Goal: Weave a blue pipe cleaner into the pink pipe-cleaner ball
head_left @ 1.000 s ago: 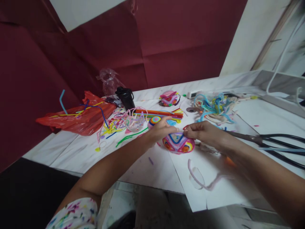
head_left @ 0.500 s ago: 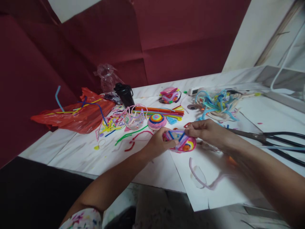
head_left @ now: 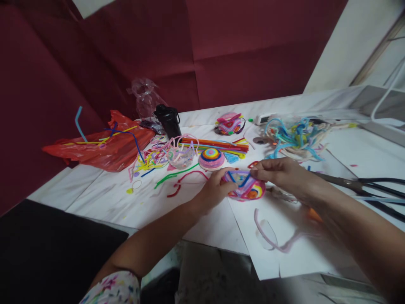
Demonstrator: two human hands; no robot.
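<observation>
I see both hands on woven dome [head_left: 246,188], mid tabletop, on white sheet's [head_left: 284,253] far corner. L hand [head_left: 215,190] pinches left rim; 1 s ago it sat on top. R hand [head_left: 280,173] pinches far edge, unchanged. Striped dome [head_left: 211,158] now uncovered; grip looks steadier.

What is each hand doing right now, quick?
Left hand: fingers closed on the left edge of the colourful pipe-cleaner dome.
Right hand: fingers pinched at the same dome's top right edge.
</observation>
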